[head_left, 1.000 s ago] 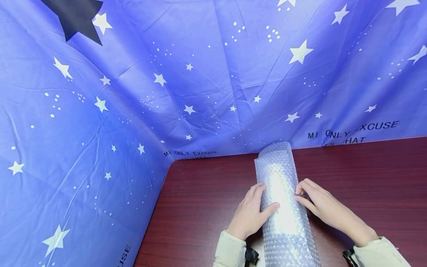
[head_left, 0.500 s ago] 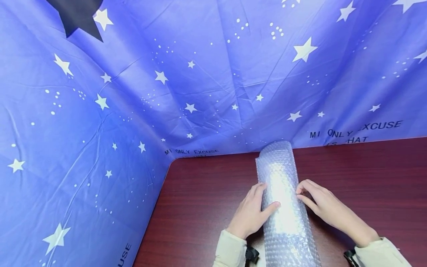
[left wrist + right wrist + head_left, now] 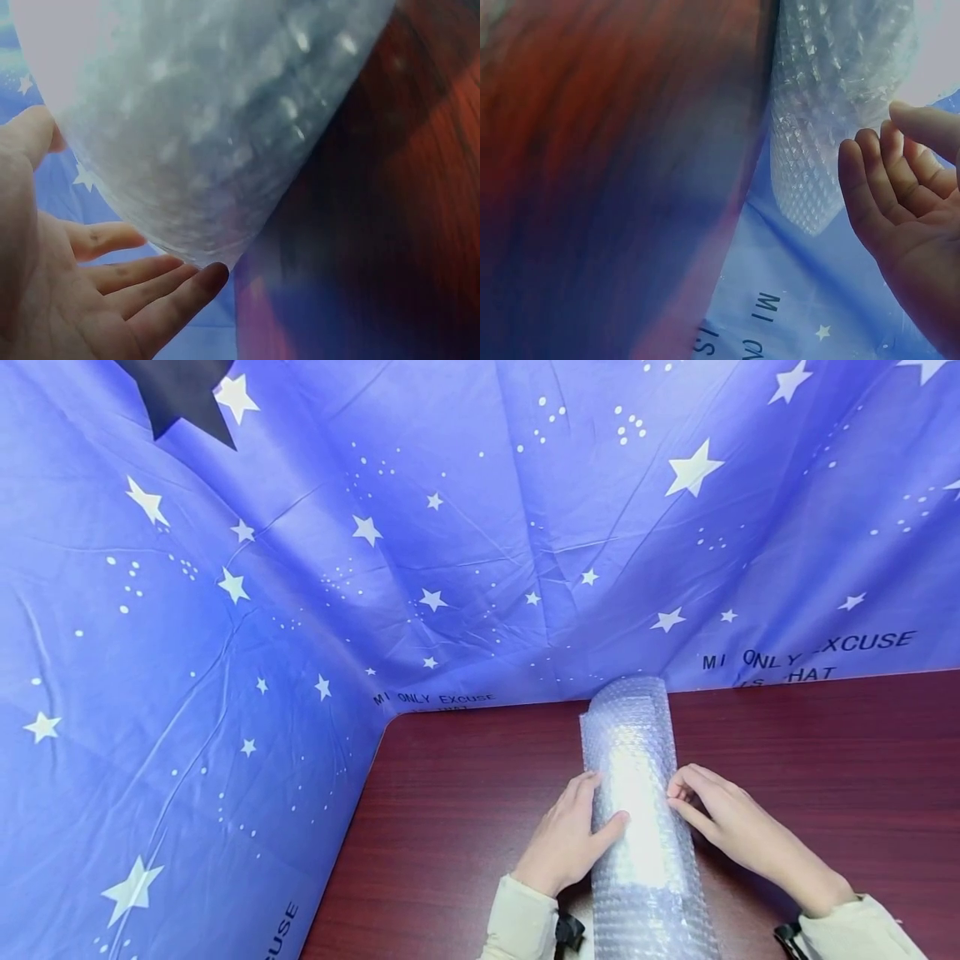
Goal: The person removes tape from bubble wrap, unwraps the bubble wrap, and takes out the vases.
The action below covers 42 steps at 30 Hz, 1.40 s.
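Just behind the bubble-wrap roll (image 3: pixel 641 843) hangs a starry curtain (image 3: pixel 465 543); table (image 3: pixel 457 802) underneath; your left hand (image 3: pixel 564 839) rests along its left, thumb and fingers apart; your right hand (image 3: pixel 723 817) pinches its right edge.

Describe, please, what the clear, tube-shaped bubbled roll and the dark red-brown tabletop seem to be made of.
Clear, tube-shaped bubble-wrap roll: apparently glossy plastic film, from its raised bubbles and bright glare.
Flat, dark red-brown, wood-look tabletop: perhaps wood or laminate, slightly shiny; streaky grain leaves which open.
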Motion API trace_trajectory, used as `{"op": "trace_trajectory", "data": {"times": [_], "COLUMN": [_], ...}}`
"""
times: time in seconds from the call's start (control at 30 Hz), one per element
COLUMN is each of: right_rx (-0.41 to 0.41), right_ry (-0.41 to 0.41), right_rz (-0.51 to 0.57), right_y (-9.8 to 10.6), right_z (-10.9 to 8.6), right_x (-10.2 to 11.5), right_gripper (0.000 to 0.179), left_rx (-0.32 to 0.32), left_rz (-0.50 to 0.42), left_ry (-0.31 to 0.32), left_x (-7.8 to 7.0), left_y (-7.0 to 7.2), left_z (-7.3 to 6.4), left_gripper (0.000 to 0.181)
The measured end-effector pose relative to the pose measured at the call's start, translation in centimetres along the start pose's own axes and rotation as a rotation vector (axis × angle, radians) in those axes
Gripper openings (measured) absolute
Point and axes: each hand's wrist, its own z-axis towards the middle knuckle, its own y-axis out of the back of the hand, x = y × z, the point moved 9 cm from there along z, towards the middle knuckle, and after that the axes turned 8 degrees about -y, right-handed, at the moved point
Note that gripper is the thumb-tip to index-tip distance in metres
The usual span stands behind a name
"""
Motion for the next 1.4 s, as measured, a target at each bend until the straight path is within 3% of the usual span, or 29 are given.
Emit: {"op": "trace_trajectory", "data": {"times": [0.17, 0.4, 0.53, 0.9, 1.2, 1.4], "right_rx": [-0.012, -0.009, -0.012, -0.016, 0.005, -0.006], "right_ry": [-0.011, -0.045, -0.033, -0.025, -0.019, -0.025], "right_rz": [0.014, 0.058, 0.054, -0.009, -0.103, -0.087], "right_y": [0.0, 0.1, 0.1, 0.6, 0.8, 0.9], "right_z": [0.1, 0.2, 0.1, 0.1, 0.2, 0.3], "right_x": [0.1, 0.0, 0.1, 0.2, 0.8, 1.0], "right_gripper": [0.033, 0.029, 0.028, 0.026, 0.024, 0.027], "left_rx": [-0.008, 0.003, -0.023, -0.095, -0.122, -0.121], "left_rz": [-0.008, 0.003, 0.002, -0.017, -0.031, -0.051], "left_ry": [0.026, 0.104, 0.141, 0.167, 0.199, 0.213], "left_x": [-0.1, -0.8, -0.9, -0.9, -0.5, -0.3], "left_y": [0.0, -0.3, -0.2, 0.0, -0.2, -0.4], "left_z": [-0.1, -0.3, -0.3, -0.3, -0.2, -0.2], "left_gripper": [0.071, 0.092, 0.093, 0.090, 0.088, 0.088]}}
